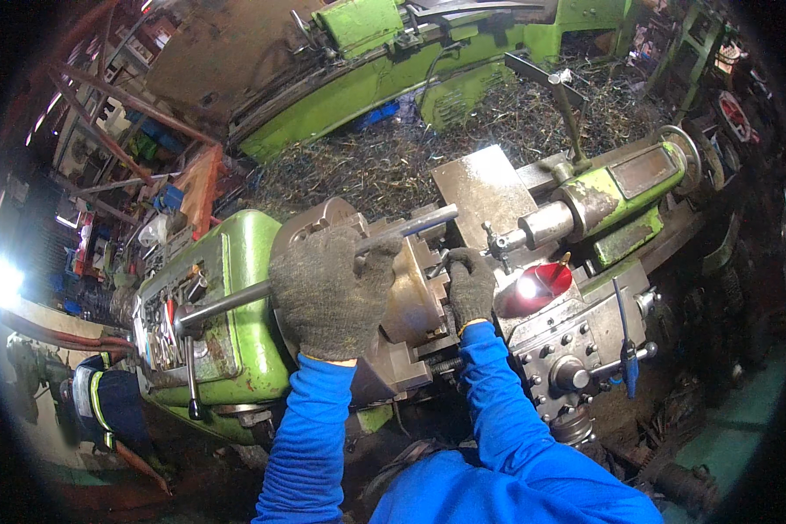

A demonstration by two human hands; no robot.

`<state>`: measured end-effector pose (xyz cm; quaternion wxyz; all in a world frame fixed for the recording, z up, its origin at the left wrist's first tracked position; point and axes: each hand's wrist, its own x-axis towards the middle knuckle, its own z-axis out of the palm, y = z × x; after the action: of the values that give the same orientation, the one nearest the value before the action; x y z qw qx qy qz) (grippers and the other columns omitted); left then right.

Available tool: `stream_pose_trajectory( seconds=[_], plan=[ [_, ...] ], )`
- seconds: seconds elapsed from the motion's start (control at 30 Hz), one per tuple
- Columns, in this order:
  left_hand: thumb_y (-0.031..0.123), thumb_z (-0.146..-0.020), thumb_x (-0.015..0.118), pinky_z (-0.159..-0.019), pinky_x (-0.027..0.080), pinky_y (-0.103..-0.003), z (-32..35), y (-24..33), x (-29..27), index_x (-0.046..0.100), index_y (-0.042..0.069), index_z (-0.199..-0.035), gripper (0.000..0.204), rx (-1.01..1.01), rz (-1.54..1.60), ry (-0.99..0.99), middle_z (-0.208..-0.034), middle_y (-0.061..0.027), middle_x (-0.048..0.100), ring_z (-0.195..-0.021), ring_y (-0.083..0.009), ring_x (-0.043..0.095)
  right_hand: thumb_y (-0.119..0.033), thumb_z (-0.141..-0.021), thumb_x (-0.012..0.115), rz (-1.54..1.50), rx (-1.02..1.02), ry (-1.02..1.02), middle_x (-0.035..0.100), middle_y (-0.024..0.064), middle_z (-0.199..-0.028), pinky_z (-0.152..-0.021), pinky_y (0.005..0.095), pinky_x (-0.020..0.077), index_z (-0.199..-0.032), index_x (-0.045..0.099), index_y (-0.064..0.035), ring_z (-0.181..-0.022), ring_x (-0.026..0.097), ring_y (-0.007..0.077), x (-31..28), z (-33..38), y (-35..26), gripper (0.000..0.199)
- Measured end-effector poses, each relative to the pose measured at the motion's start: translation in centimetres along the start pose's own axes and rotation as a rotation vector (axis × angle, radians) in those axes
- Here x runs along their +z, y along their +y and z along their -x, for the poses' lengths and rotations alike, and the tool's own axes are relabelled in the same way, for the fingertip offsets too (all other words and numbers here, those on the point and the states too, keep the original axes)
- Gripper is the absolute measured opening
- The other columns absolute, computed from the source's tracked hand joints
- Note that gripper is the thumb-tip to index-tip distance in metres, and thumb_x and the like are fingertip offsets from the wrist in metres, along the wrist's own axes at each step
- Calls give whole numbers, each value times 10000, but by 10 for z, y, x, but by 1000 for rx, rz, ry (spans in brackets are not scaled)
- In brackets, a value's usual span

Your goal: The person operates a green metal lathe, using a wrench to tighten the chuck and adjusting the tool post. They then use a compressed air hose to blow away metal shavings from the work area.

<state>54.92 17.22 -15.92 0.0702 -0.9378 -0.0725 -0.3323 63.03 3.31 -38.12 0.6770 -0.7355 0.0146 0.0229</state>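
Observation:
My left hand [327, 293], in a dark knitted work glove, is closed around a long metal bar [227, 306] lying across the lathe's chuck. The bar's far end juts out past the glove, up and to the right. Under and beside this hand is the big steel chuck [415, 306] with stepped jaws. At the chuck's right face, my right hand [470, 284], gloved alike, has its fingers curled in by the jaws. Whatever those fingers hold is hidden by the glove.
A green headstock [249, 262] carries small tools on top. To the right stand a red bowl [546, 293] with a handle in it, the carriage [563, 349] and the green tailstock [629, 188]. Metal shavings [358, 179] heap behind. A person [113, 402] bends at the left.

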Motion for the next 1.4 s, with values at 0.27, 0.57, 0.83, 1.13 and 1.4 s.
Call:
stream_pose_trajectory(
  seconds=[0.27,0.57,0.83,1.13,1.4],
  plan=[
    [477,-945,703,-685,439,-503,-2,4,-3,676,127,-875,358,-9,-6,3,-782,-109,622,-739,-357,624,-75,-947,644,-287,0,320,677,49,-887,-626,257,532,-1142,659,-51,-746,635,125,9,30,30,197],
    [416,-938,732,-755,460,-501,-2,5,-5,710,106,-936,311,-23,89,-38,-859,-111,680,-802,-350,658,-135,-997,659,-632,233,-92,656,-3,-1170,-768,287,504,-1366,641,-88,-1012,574,67,7,10,40,372],
    [416,-940,730,-774,460,-491,4,2,0,706,122,-950,295,-32,117,-3,-889,-104,692,-836,-339,666,-249,-1042,660,-603,295,-208,674,-45,-1090,-658,198,429,-1344,668,-86,-784,522,31,4,2,11,343],
    [422,-932,729,-754,439,-496,3,5,-4,689,134,-967,293,-35,44,-59,-866,-96,656,-815,-336,642,-224,-1083,586,-515,195,-209,652,-19,-1100,-668,204,447,-1381,631,-62,-765,497,37,3,11,17,342],
    [423,-929,728,-760,433,-484,6,7,-9,666,121,-936,309,-40,45,-85,-854,-91,655,-828,-337,641,-211,-1066,594,-388,23,-216,668,-14,-1106,-706,227,460,-1358,648,-84,-827,560,63,4,13,28,323]
  ],
)
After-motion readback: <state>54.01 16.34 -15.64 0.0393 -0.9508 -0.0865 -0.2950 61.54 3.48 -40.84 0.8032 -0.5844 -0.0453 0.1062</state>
